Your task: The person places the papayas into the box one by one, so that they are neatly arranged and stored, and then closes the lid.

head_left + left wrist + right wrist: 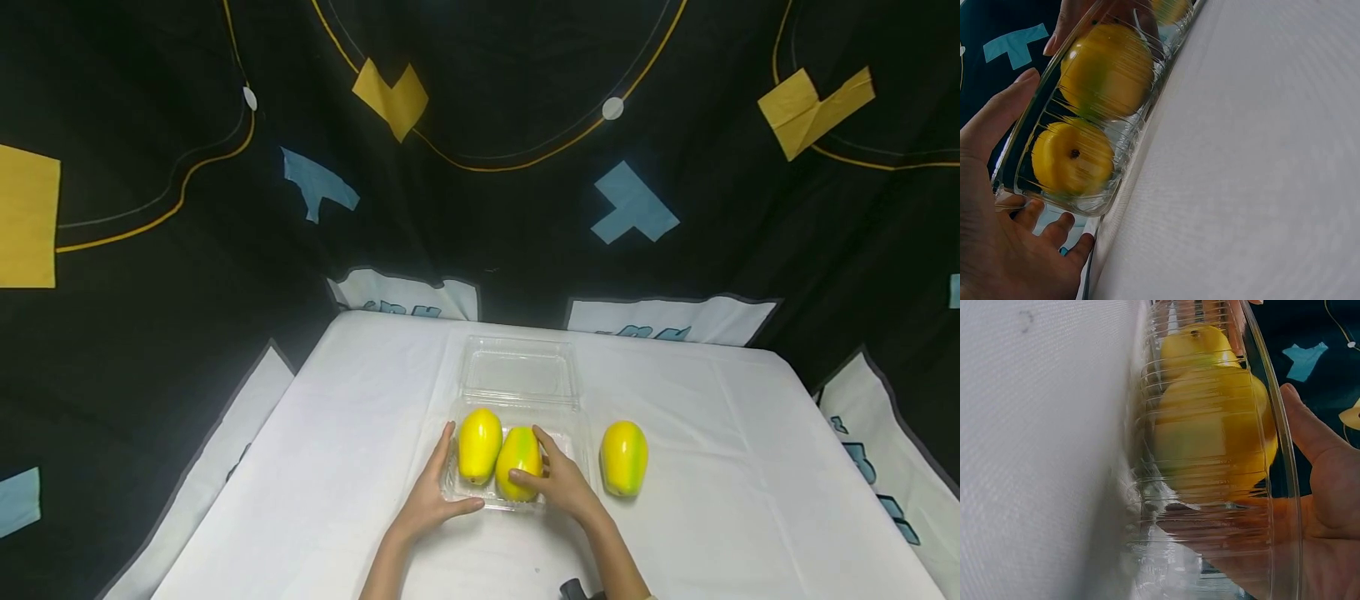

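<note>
1. While the nearer fruit (519, 461) is held by the right hand (564, 483), its thumb is laid over the fruit and its fingers are curved round the right side; how firmly it is gripped cannot be told.
2. That fruit, yellow with a green streak, is set inside the right part of the base of a clear plastic box (564, 427).
3. Just beside it, to its left, a yellow fruit with a dark end spot (479, 446) is contained in the same base.
4. The box's left front corner is flanked by the left hand (432, 498); its fingers are spread wide from the thumb, and whether the plastic is touched cannot be told.
5. The lid (519, 372) is folded fully back, away from the person.
6. A third fruit (624, 458), also streaked green, is placed outside the box, to its right, on the counter (735, 517), which is covered in white.
7. The background is filled by a black cloth (480, 225), to which yellow and blue patches are fixed.
</note>
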